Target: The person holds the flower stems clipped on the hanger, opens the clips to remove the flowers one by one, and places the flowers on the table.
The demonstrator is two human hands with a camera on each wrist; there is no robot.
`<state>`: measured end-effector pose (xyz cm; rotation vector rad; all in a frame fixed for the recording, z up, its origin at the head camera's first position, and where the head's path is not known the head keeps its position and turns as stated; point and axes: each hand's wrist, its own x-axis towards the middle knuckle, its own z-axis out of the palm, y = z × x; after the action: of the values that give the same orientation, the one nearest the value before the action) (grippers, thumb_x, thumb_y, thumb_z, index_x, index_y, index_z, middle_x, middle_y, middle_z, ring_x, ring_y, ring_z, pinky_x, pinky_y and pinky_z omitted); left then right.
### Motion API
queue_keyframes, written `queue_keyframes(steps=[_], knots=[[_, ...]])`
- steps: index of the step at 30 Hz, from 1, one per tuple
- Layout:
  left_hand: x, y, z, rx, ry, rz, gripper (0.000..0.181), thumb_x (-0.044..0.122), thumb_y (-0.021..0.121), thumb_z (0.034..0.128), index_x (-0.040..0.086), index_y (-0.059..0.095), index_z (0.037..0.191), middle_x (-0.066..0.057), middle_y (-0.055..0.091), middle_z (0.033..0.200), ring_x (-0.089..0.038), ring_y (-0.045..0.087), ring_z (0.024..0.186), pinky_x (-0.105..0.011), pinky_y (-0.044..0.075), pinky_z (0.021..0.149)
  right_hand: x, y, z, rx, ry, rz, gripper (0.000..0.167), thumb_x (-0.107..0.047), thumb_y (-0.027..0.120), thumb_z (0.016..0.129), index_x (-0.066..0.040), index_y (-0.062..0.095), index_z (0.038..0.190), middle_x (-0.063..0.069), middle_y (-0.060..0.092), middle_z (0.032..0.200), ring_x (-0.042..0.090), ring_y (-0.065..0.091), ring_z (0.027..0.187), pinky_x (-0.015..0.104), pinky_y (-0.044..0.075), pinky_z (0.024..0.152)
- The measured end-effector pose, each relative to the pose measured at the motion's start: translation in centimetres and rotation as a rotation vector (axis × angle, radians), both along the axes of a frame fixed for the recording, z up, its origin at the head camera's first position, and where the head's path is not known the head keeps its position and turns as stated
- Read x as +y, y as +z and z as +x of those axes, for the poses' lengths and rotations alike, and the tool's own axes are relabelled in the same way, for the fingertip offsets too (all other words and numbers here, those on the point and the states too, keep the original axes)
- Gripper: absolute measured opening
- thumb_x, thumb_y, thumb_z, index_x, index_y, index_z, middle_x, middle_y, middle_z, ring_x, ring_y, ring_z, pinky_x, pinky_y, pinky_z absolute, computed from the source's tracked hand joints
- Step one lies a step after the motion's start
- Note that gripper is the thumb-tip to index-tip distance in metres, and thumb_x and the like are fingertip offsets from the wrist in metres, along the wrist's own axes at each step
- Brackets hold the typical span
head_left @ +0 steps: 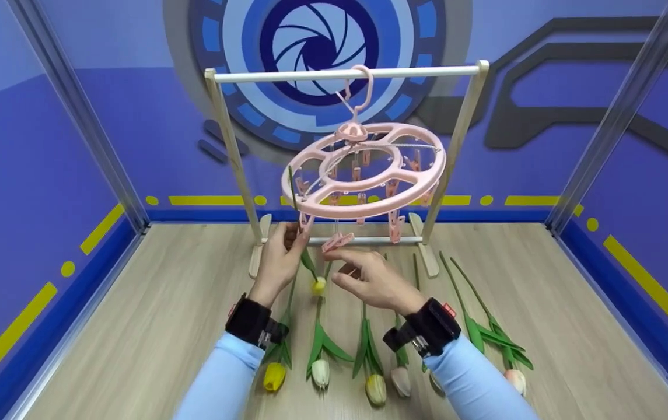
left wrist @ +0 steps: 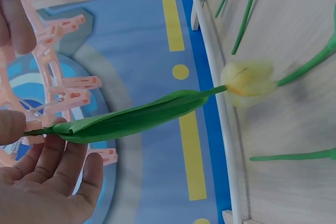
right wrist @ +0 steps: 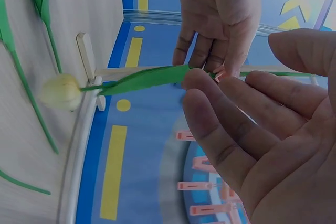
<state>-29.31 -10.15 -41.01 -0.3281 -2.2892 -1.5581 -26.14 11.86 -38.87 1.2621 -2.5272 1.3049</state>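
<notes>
My left hand [head_left: 280, 256] pinches the stem of a yellow artificial tulip [left wrist: 142, 119] right beside a pink clothespin [head_left: 305, 220]. This tulip hangs head down, its bloom low and its stem end rising past the pink ring of a round clip hanger [head_left: 363, 204]. Whether the clothespin grips the stem is hidden by the fingers. My right hand [head_left: 377, 280] holds nothing; its fingers are loosely bent, with the index fingertip close to a tilted pink clothespin [head_left: 338, 242]. In the right wrist view, the right fingertips [right wrist: 202, 111] come near the left hand and the stem.
The hanger hooks over a white rail [head_left: 287, 76] on a wooden stand [head_left: 228, 134]. Several more tulips lie on the table, among them a yellow one [head_left: 274, 377], a white one [head_left: 321, 373] and a pinkish one [head_left: 516, 382]. More clothespins [head_left: 395, 226] dangle from the ring.
</notes>
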Motion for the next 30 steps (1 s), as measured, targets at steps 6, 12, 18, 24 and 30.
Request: queue_keyframes(steps=[6, 12, 18, 24, 30], knots=[[0.3, 0.0, 1.1, 0.001, -0.058, 0.02, 0.026, 0.015, 0.058, 0.1069, -0.002, 0.062, 0.126, -0.017, 0.068, 0.103, -0.023, 0.063, 0.089, -0.03, 0.048, 0.076, 0.0, 0.4, 0.2, 0.026, -0.023, -0.012, 0.039, -0.012, 0.062, 0.104, 0.001, 0.06, 0.14, 0.017, 0.066, 0.133, 0.027, 0.072, 0.101, 0.038, 0.058, 0.086], [0.7, 0.1, 2.1, 0.018, -0.093, 0.032, 0.026, 0.017, 0.057, 0.1077, -0.002, 0.063, 0.124, -0.014, 0.069, 0.099, -0.026, 0.065, 0.088, -0.029, 0.049, 0.074, 0.1, 0.6, -0.1, 0.043, -0.055, -0.047, 0.036, -0.011, 0.061, 0.104, 0.003, 0.061, 0.137, 0.02, 0.067, 0.131, 0.03, 0.072, 0.098, 0.039, 0.059, 0.084], [1.0, 0.2, 2.7, -0.009, -0.12, 0.036, 0.024, 0.016, 0.055, 0.1084, -0.001, 0.064, 0.123, -0.012, 0.069, 0.098, -0.026, 0.066, 0.089, -0.03, 0.051, 0.075, 0.2, 0.7, -0.6, 0.037, -0.089, -0.087, 0.037, -0.01, 0.062, 0.103, 0.005, 0.06, 0.137, 0.021, 0.066, 0.132, 0.03, 0.072, 0.096, 0.039, 0.058, 0.083], [1.2, 0.1, 3.2, 0.005, -0.14, 0.018, 0.024, 0.017, 0.054, 0.1089, 0.0, 0.064, 0.122, -0.012, 0.07, 0.099, -0.027, 0.067, 0.09, -0.031, 0.051, 0.076, 0.4, 0.7, -0.9, -0.008, -0.114, -0.128, 0.037, -0.006, 0.061, 0.103, 0.006, 0.058, 0.138, 0.025, 0.064, 0.132, 0.033, 0.073, 0.095, 0.039, 0.059, 0.082], [1.5, 0.0, 3.6, 0.02, -0.16, 0.003, 0.022, 0.014, 0.054, 0.1088, -0.001, 0.065, 0.12, -0.015, 0.07, 0.098, -0.024, 0.066, 0.089, -0.029, 0.052, 0.075, 0.6, 0.9, -1.4, -0.06, -0.132, -0.154, 0.038, -0.005, 0.059, 0.103, 0.006, 0.057, 0.139, 0.025, 0.062, 0.133, 0.029, 0.073, 0.093, 0.034, 0.059, 0.078]])
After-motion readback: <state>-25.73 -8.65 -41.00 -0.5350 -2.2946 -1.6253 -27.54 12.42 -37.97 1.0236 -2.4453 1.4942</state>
